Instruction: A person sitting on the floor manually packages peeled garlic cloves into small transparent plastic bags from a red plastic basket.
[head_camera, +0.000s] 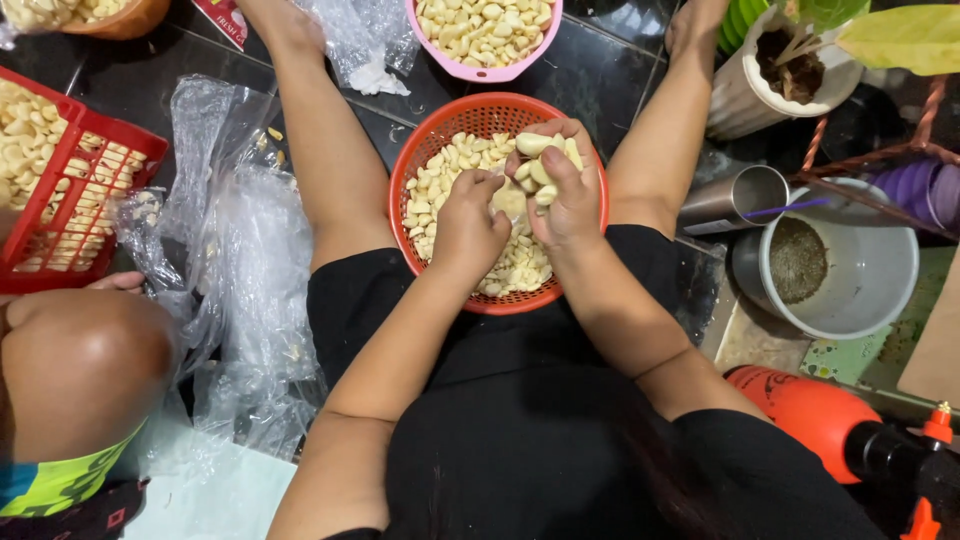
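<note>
the right hand (562, 190) cups a heaped handful of peeled garlic cloves (540, 165) over the orange basket (425, 150) between the knees, fingers curled half shut. the left hand (468, 222) pinches one clove, fingers closed. top cloves could roll off onto the floor. cloves lie every way, no shared axis.

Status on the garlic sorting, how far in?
Done: pink bowl and red crate already hold peeled cloves. In hand: right hand grips a handful of cloves; left hand picks beside it. Left: orange basket is about half full of cloves.
</note>
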